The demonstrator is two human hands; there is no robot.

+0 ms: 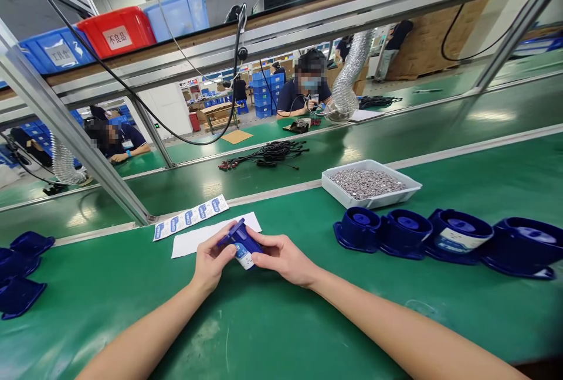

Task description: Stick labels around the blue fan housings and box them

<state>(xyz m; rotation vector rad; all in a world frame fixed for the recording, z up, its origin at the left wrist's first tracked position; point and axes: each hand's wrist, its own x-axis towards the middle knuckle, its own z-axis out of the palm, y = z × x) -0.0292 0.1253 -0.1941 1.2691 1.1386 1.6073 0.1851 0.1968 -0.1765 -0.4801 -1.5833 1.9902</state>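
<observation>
Between my two hands is a dark blue plastic housing (252, 244) with a blue-and-white label on its side, tilted above the green table. My left hand (214, 257) grips its left side, thumb on the label. My right hand (281, 255) pinches it from the right, with the thumb near the label's lower edge. Just behind the hands lies a white paper sheet (191, 243), partly covered by them. A strip of blue-and-white labels (190, 217) lies beyond that sheet.
Several blue housings (404, 227) stand in a row at right, one showing a label; more blue housings (21, 265) sit at far left. A white tray (372, 201) holds many small metal parts. Black cables (272, 154) lie farther back. A metal post (88, 145) rises at left.
</observation>
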